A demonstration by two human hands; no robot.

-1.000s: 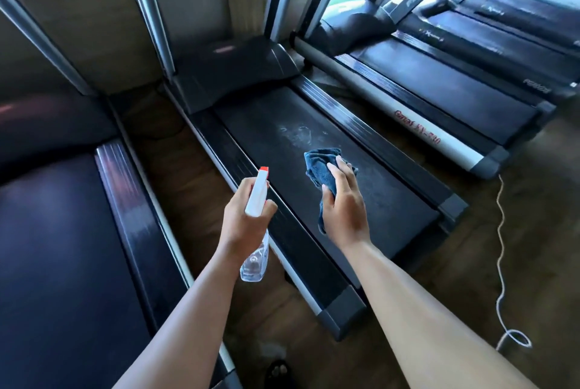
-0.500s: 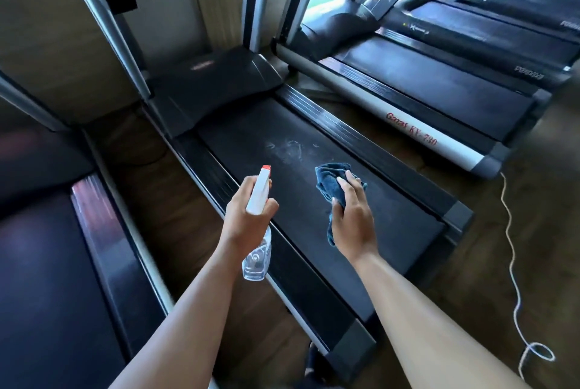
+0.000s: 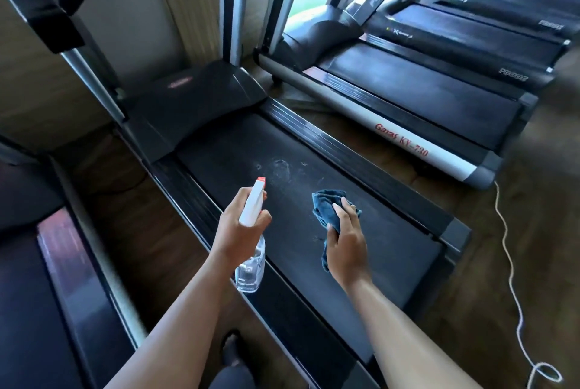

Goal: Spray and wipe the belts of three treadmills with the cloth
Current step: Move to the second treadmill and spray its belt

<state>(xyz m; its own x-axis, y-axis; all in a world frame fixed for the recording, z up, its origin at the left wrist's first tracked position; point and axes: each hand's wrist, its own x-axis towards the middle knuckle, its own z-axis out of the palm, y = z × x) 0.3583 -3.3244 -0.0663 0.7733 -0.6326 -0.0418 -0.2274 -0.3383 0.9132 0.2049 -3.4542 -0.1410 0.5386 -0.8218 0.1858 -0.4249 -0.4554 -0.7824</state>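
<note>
Dusty treadmill belt (image 3: pixel 251 143) in gym: L hand (image 3: pixel 240 233) curls fingers round prob. light spray bottle (image 3: pixel 251 266) at neck, R hand (image 3: pixel 345 245) pinches soft, floppy cloth (image 3: pixel 326 205).

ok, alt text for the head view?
Seen from above, a person's left hand grips a clear spray bottle and the right hand holds a blue cloth over a black treadmill belt with pale smudges. Other treadmills flank it; a white cord trails across the wooden floor.

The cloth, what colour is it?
The cloth is dark blue; the head view shows it.
</note>
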